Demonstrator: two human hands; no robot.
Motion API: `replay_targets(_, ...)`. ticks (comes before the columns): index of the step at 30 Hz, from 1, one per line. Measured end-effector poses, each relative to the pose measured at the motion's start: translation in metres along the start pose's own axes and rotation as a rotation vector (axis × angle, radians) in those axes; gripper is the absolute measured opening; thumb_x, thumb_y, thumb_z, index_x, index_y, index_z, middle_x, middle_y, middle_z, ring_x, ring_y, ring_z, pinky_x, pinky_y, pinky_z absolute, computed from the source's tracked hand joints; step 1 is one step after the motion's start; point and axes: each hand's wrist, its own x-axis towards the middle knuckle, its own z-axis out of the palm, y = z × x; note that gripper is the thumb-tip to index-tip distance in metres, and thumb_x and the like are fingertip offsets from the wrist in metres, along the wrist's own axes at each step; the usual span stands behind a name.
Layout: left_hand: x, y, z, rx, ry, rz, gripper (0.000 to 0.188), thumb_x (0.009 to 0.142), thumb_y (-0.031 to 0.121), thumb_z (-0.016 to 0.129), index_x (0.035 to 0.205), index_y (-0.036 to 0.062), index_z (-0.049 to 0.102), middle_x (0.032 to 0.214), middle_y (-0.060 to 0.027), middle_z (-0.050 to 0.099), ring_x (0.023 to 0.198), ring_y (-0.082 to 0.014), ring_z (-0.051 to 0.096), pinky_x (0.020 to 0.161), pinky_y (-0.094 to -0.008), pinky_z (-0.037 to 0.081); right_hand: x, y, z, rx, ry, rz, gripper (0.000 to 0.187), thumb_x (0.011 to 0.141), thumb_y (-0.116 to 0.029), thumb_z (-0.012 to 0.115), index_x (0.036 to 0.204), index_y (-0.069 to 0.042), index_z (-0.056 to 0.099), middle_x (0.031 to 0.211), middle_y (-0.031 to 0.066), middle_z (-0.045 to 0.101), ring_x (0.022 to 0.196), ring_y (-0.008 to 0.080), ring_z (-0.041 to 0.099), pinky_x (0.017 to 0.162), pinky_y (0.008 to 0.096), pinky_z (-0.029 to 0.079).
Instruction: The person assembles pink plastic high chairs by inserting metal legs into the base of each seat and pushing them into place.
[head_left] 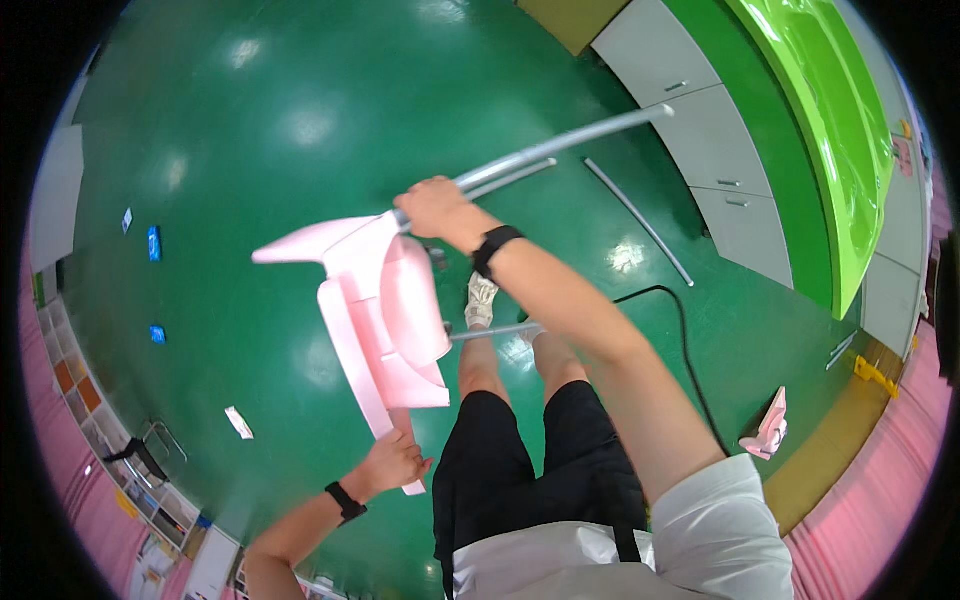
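Note:
A pink molded plastic frame (385, 295) hangs in front of my legs, with a pointed arm reaching out at its upper left. My right hand (437, 210) is wrapped round a grey metal tube (560, 145) where it meets the top of the pink frame. That tube slants up and to the right. At the lower end, my left hand (393, 462) grips the narrow pink strip of the frame. A thinner metal rod (495, 332) runs right from the frame's lower side toward my feet. Another tube (515, 178) shows partly behind the held one.
A loose metal tube (640, 222) lies on the green floor to the right. Farther right stand grey cabinets (725, 135) below a bright green basin (850, 150). A small pink piece (768, 430) and a black cable (683, 330) are at right. Blue packets (154, 243) lie at left.

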Motion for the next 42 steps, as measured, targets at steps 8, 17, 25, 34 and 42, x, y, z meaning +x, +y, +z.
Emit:
replay_targets(8, -0.010, -0.036, -0.002, -0.064, 0.208, -0.232, 0.034, 0.066, 0.015, 0.071, 0.042, 0.0126, 0.046, 0.049, 0.0012, 0.044, 0.057, -0.0192, 0.046, 0.060, -0.0347, 0.037, -0.014, 0.016, 0.042, 0.209, 0.516, -0.170, 0.042, 0.073, -0.008, 0.059, 0.116, -0.006, 0.057, 0.112, 0.0114, 0.060, 0.111, 0.0271, 0.054, 0.096, 0.0397, 0.042)
replay_targets(17, -0.044, -0.145, 0.000, -0.386, 0.376, -0.644, 0.030, 0.074, 0.000, 0.061, 0.050, -0.0017, 0.043, 0.050, -0.0083, 0.042, 0.058, -0.0259, 0.043, 0.059, -0.0389, 0.034, -0.217, 0.276, 0.178, -0.048, 0.559, 0.437, 0.042, 0.068, -0.002, 0.060, 0.109, -0.006, 0.061, 0.105, 0.0155, 0.064, 0.103, 0.0313, 0.058, 0.090, 0.0416, 0.046)
replay_targets(25, -0.091, -0.167, 0.069, -0.578, 0.444, -0.866, 0.036, 0.082, 0.012, 0.060, 0.055, -0.0043, 0.043, 0.061, -0.0125, 0.046, 0.068, -0.0268, 0.046, 0.064, -0.0396, 0.036, -0.340, 0.449, 0.259, 0.274, 1.330, 1.478, 0.019, 0.085, -0.013, 0.054, 0.098, -0.002, 0.063, 0.090, 0.0114, 0.066, 0.084, 0.0262, 0.063, 0.078, 0.0385, 0.049)
replay_targets(34, 0.064, -0.190, 0.126, -0.623, 0.308, -1.234, 0.030, 0.081, 0.014, 0.062, 0.062, -0.0024, 0.046, 0.080, -0.0163, 0.053, 0.083, -0.0277, 0.047, 0.072, -0.0403, 0.035, -0.179, 0.601, 0.527, 0.554, 0.501, 0.957, 0.041, 0.080, -0.013, 0.061, 0.120, -0.003, 0.055, 0.110, 0.0190, 0.063, 0.098, 0.0320, 0.063, 0.084, 0.0401, 0.050)
replay_targets(42, 0.141, -0.206, 0.168, -0.521, 0.229, -1.279, 0.028, 0.081, 0.012, 0.060, 0.061, -0.0023, 0.046, 0.080, -0.0164, 0.052, 0.082, -0.0284, 0.046, 0.072, -0.0406, 0.035, -0.088, 0.678, 0.601, 0.129, 0.819, 1.152, 0.055, 0.080, -0.024, 0.069, 0.129, -0.010, 0.048, 0.128, 0.0132, 0.051, 0.118, 0.0340, 0.048, 0.098, 0.0475, 0.038)
